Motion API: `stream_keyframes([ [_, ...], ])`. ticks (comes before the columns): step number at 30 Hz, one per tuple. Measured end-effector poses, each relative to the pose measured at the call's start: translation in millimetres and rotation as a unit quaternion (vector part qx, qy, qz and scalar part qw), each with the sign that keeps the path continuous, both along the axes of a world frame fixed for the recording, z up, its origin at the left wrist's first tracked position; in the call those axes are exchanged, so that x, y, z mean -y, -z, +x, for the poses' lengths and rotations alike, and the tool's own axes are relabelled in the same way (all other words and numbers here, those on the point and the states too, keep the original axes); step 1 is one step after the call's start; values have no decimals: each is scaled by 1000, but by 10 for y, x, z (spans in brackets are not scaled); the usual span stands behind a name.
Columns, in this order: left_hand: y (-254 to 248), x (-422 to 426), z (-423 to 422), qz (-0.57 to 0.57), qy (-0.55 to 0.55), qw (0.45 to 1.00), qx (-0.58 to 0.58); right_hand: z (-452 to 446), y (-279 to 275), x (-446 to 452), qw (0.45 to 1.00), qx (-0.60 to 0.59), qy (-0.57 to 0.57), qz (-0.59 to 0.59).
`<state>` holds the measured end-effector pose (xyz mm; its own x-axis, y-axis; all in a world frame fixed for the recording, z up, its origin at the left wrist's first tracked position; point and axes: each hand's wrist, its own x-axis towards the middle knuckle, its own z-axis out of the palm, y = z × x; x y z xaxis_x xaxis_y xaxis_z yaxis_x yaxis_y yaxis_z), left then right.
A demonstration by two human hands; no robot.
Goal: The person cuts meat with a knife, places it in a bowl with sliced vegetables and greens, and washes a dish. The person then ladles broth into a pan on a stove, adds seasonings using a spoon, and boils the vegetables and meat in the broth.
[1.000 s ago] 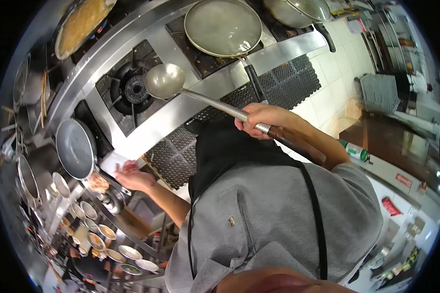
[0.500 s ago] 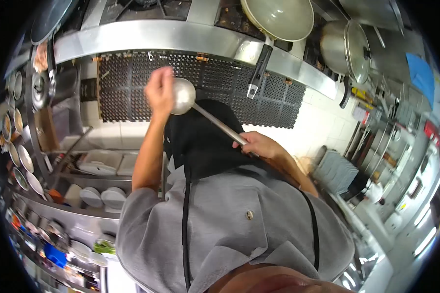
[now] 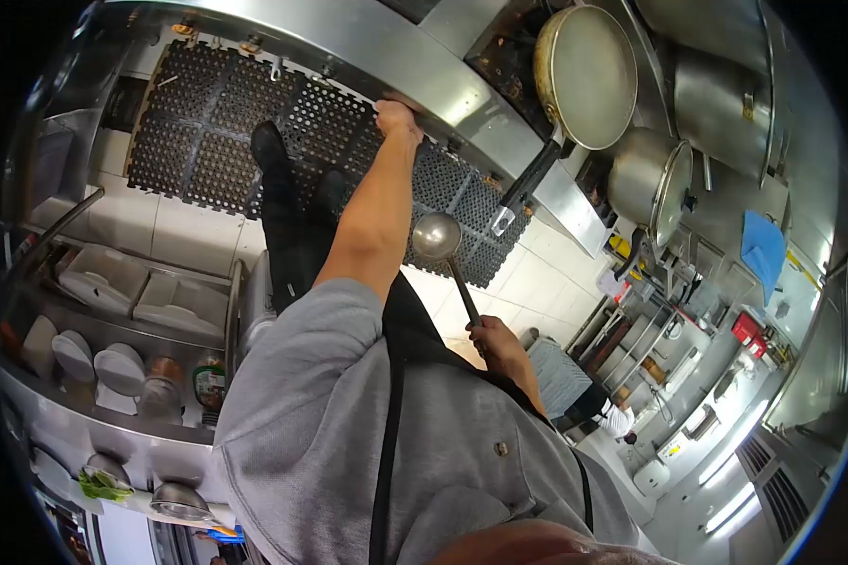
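Note:
My left hand (image 3: 399, 121) reaches to the front edge of the steel stove (image 3: 349, 38); its fingers are partly hidden under the edge, and what they touch there cannot be made out. In my right hand (image 3: 501, 344) is the handle of a metal ladle (image 3: 437, 236), its bowl hanging over the black floor mat (image 3: 207, 122). Beyond the ladle, a pale frying pan (image 3: 589, 80) sits on a burner, with its black handle (image 3: 530, 181) sticking out past the stove's front.
A lidded pot (image 3: 643, 179) stands right of the pan, near a larger steel pot (image 3: 721, 108). White containers (image 3: 104, 275) and stacked lids (image 3: 120, 367) fill shelves at the left. Another person (image 3: 616, 420) is in the background at the right.
My left hand has moved from beside the ladle's bowl to the stove's front edge. The ladle, still in my right hand, has swung more upright. The view has turned towards the right.

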<state>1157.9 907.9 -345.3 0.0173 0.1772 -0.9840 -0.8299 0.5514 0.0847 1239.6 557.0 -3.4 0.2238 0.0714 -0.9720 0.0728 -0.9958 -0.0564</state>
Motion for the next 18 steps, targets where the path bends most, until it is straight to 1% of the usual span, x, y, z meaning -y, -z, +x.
stream_keyframes([
  [1, 76, -57, -40, 1, -16, 1000, 21, -6, 37, -34, 1000, -5, -6, 5],
  [2, -2, -110, -96, -71, -62, 988, 124, -8, 89, -95, 999, 6, -39, 18],
  [3, -94, -116, -145, -90, -52, 981, 165, -22, 149, -165, 997, 14, -75, 31],
  [4, -202, -124, -200, -108, -41, 972, 205, -37, 194, -191, 996, 7, -74, 55],
  [5, -300, -152, -290, -72, 26, 981, 179, -89, 249, -257, 994, 15, -93, 59],
  [6, -78, -122, -400, 1, 19, 942, 335, -123, 284, -345, 991, 5, -122, 59],
  [7, 263, -54, -454, 75, 23, 874, 479, -157, 294, -427, 987, -4, -148, 59],
  [8, 404, -123, -461, -140, -6, 823, 551, -234, 294, -530, 989, -18, -135, 63],
  [9, 48, -48, -674, -29, 70, 900, 429, -316, 305, -665, 989, -36, -125, 67],
  [10, -317, 30, -890, 72, 216, 941, 249, -371, 357, -810, 988, -75, -119, 62],
  [11, -712, 109, -1115, 106, 345, 930, 67, -439, 459, -958, 984, -114, -111, 80],
  [12, -919, 214, -1411, 175, 462, 862, -111, -595, 473, -1135, 977, -174, -76, 97],
  [13, -820, 375, -1712, 304, 573, 659, -379, -775, 384, -1400, 966, -230, -43, 111],
  [14, -1261, 540, -2130, 382, 579, 555, -459, -1017, 314, -1660, 970, -232, -31, 64],
  [15, -1628, 697, -2467, 409, 589, 516, -469, -1267, 314, -1886, 964, -250, -46, 78],
  [16, -2002, 833, -2806, 452, 633, 469, -419, -1530, 300, -2074, 949, -296, -40, 99],
  [17, -2285, 982, -3111, 502, 650, 422, -386, -1779, 268, -2214, 935, -336, -30, 114],
  [18, -2518, 1115, -3334, 560, 615, 369, -415, -2078, 354, -2329, 939, -331, -43, 89],
])
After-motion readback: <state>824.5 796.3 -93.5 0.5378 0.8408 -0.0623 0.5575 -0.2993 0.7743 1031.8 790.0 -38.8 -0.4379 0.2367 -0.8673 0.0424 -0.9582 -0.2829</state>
